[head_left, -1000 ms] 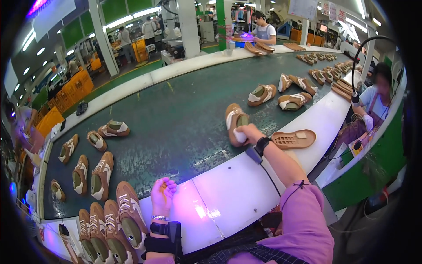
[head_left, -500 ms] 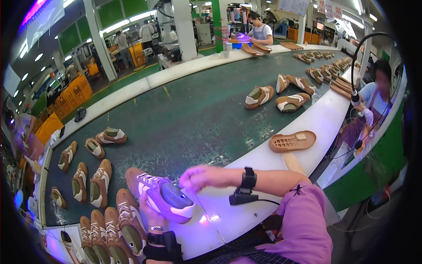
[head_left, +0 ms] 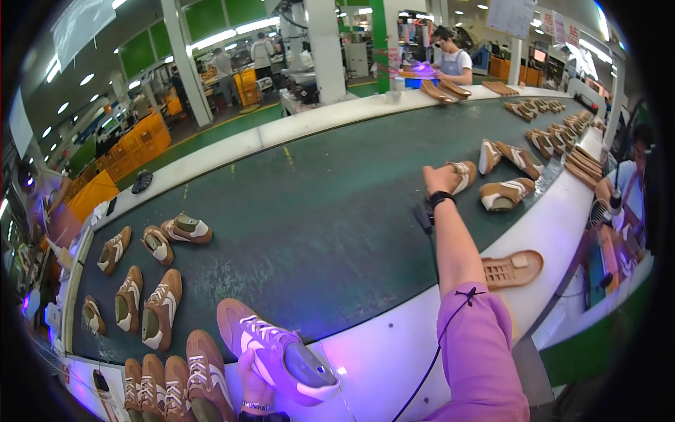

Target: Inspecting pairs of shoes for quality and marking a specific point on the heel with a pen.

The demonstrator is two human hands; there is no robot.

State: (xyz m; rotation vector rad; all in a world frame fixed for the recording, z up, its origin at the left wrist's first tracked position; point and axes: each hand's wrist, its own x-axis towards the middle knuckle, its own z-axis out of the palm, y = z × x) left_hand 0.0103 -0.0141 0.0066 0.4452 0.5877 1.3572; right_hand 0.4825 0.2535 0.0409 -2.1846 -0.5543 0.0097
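My left hand (head_left: 254, 378) grips a brown sneaker (head_left: 281, 352) with white laces and a white heel, tilted above the near white ledge under purple light. A dark form with a small bright spot fills its opening. My right arm stretches over the green conveyor belt, and my right hand (head_left: 439, 180) is closed at one end of another brown sneaker (head_left: 463, 176), covering part of it. Just beside that one lie a sneaker on its side (head_left: 508, 194) and two more, one of them brown (head_left: 519, 159).
Several sneakers (head_left: 163, 309) stand on the belt at left, and a row of them (head_left: 206, 376) lines the near left ledge. A brown sole (head_left: 513, 270) lies on the right ledge (head_left: 394, 344). Stacked soles (head_left: 583, 167) and a co-worker (head_left: 633, 176) are farther right; another person (head_left: 453, 60) works across the belt.
My right hand has left the area beside the held sneaker and reached far across the belt to another sneaker. My left hand keeps its hold. The whole view has shifted.
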